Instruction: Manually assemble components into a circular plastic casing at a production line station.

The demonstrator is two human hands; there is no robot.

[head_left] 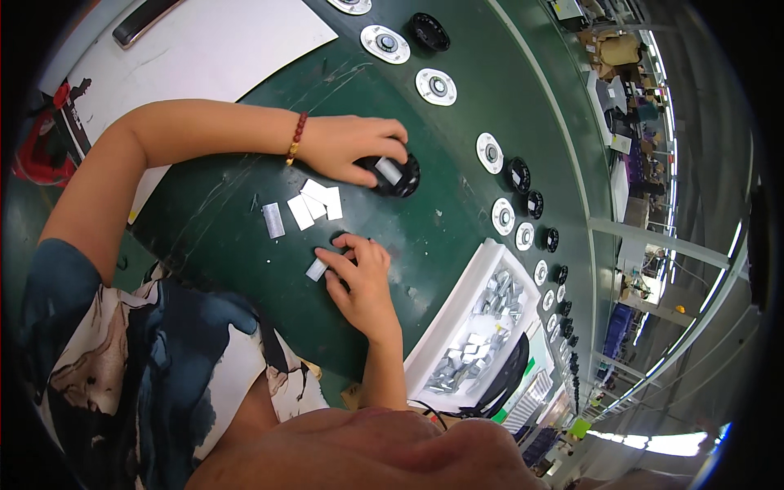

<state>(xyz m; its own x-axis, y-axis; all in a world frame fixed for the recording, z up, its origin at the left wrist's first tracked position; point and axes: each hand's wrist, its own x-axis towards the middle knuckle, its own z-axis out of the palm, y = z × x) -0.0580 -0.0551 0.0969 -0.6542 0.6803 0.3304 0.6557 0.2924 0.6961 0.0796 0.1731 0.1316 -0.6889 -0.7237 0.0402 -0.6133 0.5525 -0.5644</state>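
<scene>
My left hand (pixel 347 147), with a beaded bracelet at the wrist, curls its fingers and thumb round a black round part (pixel 403 181) on the green table. A small silver rectangular piece (pixel 389 170) lies on top of that part. Nearer to me, my right hand (pixel 363 282) pinches another small silver rectangular piece (pixel 316 270) with its fingertips, close to the tabletop. Something dark shows by its fingers, too little to name. Between the hands lie several white rectangular pieces (pixel 300 211), overlapping in part. A greyish silver one (pixel 273 220) lies apart from them.
A white bin (pixel 420 367) with many silver metal pieces stands right of my right hand. White oval discs (pixel 436 86) and black round parts (pixel 429 32) line the far belt. A white sheet (pixel 237 41) with a dark oblong object (pixel 147 22) lies at upper left.
</scene>
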